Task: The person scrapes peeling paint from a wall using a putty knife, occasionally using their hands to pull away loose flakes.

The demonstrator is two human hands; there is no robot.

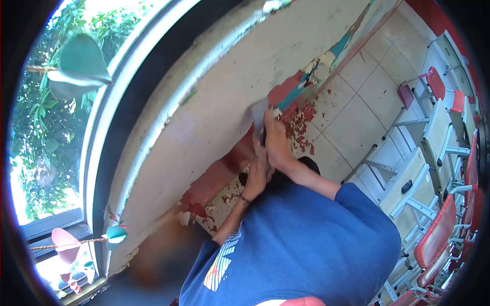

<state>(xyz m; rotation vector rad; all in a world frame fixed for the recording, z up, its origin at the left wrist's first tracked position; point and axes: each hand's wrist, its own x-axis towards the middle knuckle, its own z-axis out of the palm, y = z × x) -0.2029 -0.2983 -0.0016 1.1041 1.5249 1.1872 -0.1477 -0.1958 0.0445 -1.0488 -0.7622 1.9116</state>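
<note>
My right hand (275, 137) is closed around a scraper (256, 115), its wide grey blade blurred and lying against the wall (204, 117). Lower down, my left hand (258, 176) is wrapped about the handle end, close under the right. Pale paint covers most of the wall. Around the blade, bare red (286, 89) and teal patches show with ragged, flaking edges. Both hands partly hide the handle.
Red and cream paint flakes (303, 127) litter the tiled floor (354, 112) by the wall. Folded desks (411, 191) and red chairs (434, 232) stand at right. A window (56, 153) and a hanging heart garland (66, 245) are left. Something blurred (163, 250) fills the lower left.
</note>
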